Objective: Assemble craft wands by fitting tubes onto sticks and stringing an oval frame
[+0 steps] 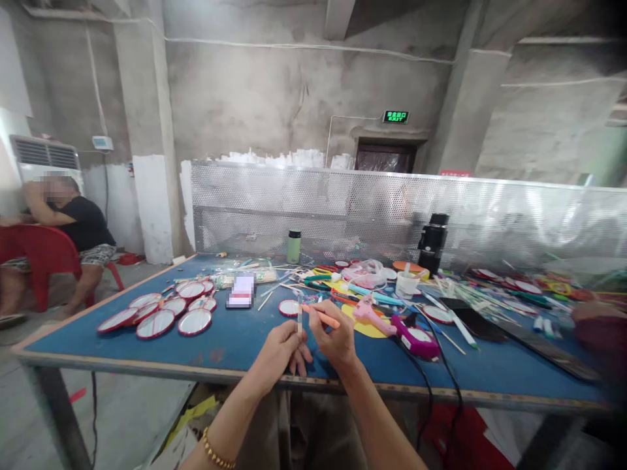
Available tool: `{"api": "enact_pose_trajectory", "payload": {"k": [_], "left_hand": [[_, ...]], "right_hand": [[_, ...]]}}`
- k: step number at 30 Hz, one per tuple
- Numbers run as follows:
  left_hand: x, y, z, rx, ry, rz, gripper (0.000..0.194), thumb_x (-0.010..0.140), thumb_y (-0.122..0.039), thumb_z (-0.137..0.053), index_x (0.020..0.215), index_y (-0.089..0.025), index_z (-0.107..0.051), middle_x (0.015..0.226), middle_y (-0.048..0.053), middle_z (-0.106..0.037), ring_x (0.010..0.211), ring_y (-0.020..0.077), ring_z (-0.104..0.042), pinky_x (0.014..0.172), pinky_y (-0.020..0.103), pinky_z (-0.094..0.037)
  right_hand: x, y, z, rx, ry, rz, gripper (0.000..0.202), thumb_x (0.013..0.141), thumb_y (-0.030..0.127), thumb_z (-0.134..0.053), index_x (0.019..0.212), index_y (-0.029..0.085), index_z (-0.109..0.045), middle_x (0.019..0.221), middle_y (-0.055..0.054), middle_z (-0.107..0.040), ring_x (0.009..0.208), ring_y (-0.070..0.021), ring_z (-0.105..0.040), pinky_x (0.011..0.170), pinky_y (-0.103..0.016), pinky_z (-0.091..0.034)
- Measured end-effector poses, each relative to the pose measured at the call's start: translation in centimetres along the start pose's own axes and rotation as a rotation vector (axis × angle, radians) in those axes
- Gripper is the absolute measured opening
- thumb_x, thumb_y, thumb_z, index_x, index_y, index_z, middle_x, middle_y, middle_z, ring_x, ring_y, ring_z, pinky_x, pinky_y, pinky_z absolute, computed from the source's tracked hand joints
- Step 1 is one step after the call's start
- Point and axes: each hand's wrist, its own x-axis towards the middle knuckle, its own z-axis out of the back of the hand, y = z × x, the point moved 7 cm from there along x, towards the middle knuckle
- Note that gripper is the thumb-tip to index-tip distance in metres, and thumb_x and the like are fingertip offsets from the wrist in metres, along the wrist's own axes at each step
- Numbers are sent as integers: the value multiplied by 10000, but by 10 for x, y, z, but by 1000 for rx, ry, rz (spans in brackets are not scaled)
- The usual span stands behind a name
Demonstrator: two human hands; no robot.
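My left hand point(283, 349) is closed on a thin, pale flat strip point(300, 318), which stands upright above the fingers. In my right hand point(337, 331) is an orange pen point(321, 316), its tip close to the upper part of the strip. Just behind both hands lies a round red-rimmed disc point(288, 308) with a shiny pale face. To the right of my right hand are a yellow piece point(365, 324) and a pink and purple corded tool point(414, 337).
Several similar round discs point(155, 324) are piled on the blue table point(225, 356) at left, near a phone point(241, 291). A green bottle point(294, 248), white cup point(406, 284) and black flask point(433, 245) stand before the perforated metal screen point(274, 202). A person point(85, 219) sits far left.
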Motion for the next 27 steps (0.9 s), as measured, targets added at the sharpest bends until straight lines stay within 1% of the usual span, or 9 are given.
{"api": "enact_pose_trajectory", "payload": {"k": [4,9,19,27], "left_hand": [[0,0,-1,12,-1,-4,182,855,-347,-472,783,-180,-473,591,19,-693,359,111,-601,335,163,-304],[0,-1,-2,21,-3,-3,183,854,-350,-473,780,-183,-471,584,16,-691,355,110,-599,327,160,-314],[2,2,-1,11,-6,-4,225,852,-393,-484,780,-180,-470,575,13,-676,348,104,-586,322,158,-318],[2,4,-1,0,-7,-8,223,855,-392,-477,783,-180,-473,564,4,-666,343,102,-579,319,158,-325]], "right_hand": [[0,0,0,17,-3,5,150,868,167,-524,778,181,-643,663,-8,-617,571,-115,-541,557,-233,-447],[-1,-2,-1,36,-10,9,139,865,152,-530,791,181,-644,676,-10,-625,605,-121,-564,582,-236,-452],[-4,-1,-1,48,12,23,137,861,128,-539,813,182,-655,661,-3,-622,593,-116,-569,586,-231,-454],[-3,0,1,39,12,22,142,861,128,-533,825,182,-659,668,-8,-624,577,-116,-553,566,-236,-440]]}}
